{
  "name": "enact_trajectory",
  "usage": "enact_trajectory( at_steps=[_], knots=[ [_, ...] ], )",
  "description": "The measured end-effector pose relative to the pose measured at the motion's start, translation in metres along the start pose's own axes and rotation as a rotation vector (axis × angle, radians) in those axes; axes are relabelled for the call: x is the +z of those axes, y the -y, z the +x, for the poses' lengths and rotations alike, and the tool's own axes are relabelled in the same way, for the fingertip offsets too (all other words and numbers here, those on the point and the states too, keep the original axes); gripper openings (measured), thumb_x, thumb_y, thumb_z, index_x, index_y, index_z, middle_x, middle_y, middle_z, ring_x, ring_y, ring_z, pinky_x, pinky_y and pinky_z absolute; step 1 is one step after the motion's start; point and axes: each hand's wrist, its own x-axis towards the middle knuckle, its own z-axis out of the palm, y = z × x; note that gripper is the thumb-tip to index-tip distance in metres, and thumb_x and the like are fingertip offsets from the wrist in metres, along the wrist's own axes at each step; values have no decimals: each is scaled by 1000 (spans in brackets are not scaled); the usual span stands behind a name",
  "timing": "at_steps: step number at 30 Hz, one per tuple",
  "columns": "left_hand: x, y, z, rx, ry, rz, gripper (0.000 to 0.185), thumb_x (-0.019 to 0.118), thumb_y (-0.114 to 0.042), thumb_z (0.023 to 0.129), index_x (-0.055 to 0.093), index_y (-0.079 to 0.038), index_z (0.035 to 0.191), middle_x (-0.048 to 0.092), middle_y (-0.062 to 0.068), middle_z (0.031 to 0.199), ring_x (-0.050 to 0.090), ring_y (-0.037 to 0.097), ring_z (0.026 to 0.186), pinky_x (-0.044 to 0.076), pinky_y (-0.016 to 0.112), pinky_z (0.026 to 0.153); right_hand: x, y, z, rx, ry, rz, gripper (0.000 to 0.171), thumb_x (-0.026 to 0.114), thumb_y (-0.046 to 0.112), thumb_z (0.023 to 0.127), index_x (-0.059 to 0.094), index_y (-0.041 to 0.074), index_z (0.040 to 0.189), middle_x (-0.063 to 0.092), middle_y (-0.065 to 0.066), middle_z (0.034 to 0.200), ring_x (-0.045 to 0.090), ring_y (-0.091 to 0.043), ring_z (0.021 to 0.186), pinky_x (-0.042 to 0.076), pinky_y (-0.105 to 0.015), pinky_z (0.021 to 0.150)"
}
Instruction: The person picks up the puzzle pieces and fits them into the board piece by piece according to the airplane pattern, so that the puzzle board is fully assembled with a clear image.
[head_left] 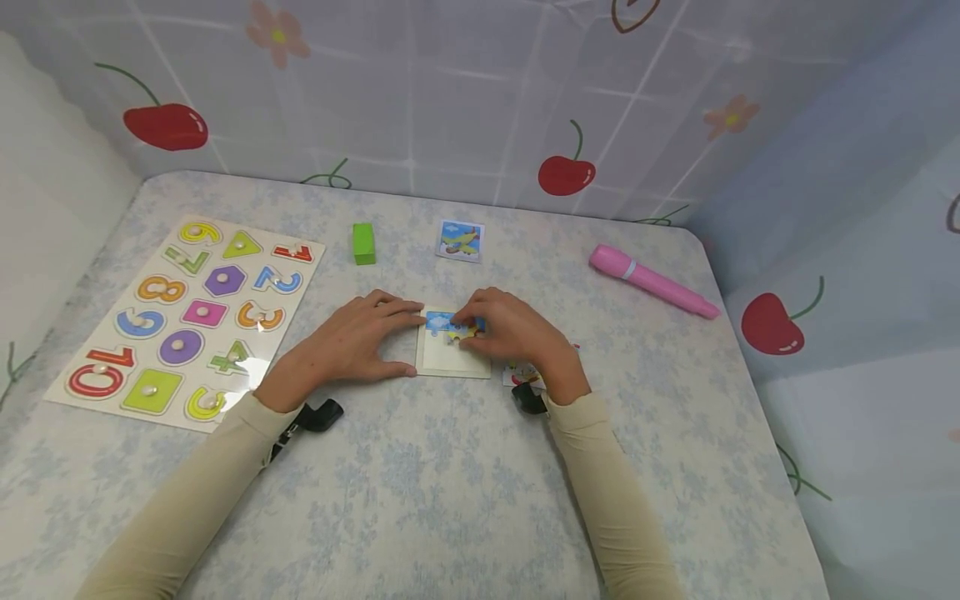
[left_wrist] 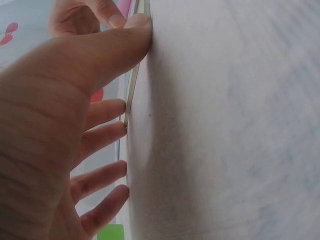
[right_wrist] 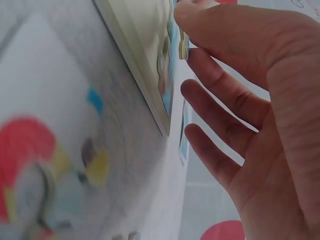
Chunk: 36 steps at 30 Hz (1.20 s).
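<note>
While both hands work at it, the puzzle tray (head_left: 452, 357) lies flat near the middle of the table (head_left: 450, 500), a thin, pale, roughly square board with a raised rim, its edges running square to the table's near edge, so no long axis stands out. Its far strip carries blue and yellow puzzle pieces (head_left: 444, 322), flat card with printed colour, set in a short row running left to right.

On the left, the left hand (head_left: 352, 342) lies spread on the cloth, thumb pressed to the tray's near left corner and fingertips touching its far left edge; the left wrist view shows the thumb (left_wrist: 131, 31) against the thin rim. From the right, the right hand (head_left: 510, 329) reaches in, its fingers slightly bent, their tips on the pieces at the tray's far edge; whether it pinches a piece or only presses, I cannot tell.

Just right of the tray, a loose piece (head_left: 520, 374) with red and yellow print peeks out under the right wrist.

Farther off lie a small picture card (head_left: 460, 240), a green block (head_left: 363, 243), a smooth pink pen (head_left: 651, 280) pointing to the near right, and at the left a number board (head_left: 183, 321) with pegged, coloured shapes.
</note>
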Motion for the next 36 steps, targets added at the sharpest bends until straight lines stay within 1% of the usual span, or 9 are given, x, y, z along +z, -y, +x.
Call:
enact_trajectory(
  at_steps=[6,13,21,29,36],
  knots=[
    [1,1,0,-8,-12,-4,79,74,-66,81,58,-21,144,46,-3,155,43,24,134,41,53,102,5,6,5,-32,16,-29,32,78,27,91,75,16,121,66,3,115,58,-14,102,49,-29,87],
    [1,2,0,-1,-21,-2,80,74,-67,80,59,-20,144,47,-3,154,43,23,134,43,51,100,9,12,9,-46,21,-72,33,77,30,92,75,18,122,66,2,117,57,-15,107,48,-32,92],
    [2,3,0,8,-26,-3,79,73,-67,81,59,-20,143,47,-3,154,44,23,133,43,51,100,14,15,12,-68,10,-120,34,78,31,91,75,19,122,67,2,116,58,-16,108,47,-32,94],
    [4,4,1,13,-33,-15,79,73,-67,81,59,-20,143,47,-3,154,44,23,133,43,51,100,17,17,15,-78,5,-142,34,77,32,91,75,19,123,66,2,116,57,-16,107,46,-32,93],
    [3,4,1,10,-27,-15,78,74,-66,81,59,-20,143,47,-3,154,44,23,133,43,51,99,20,18,17,-91,-10,-138,34,77,32,91,75,18,122,66,2,116,57,-16,107,46,-31,93]
  ],
)
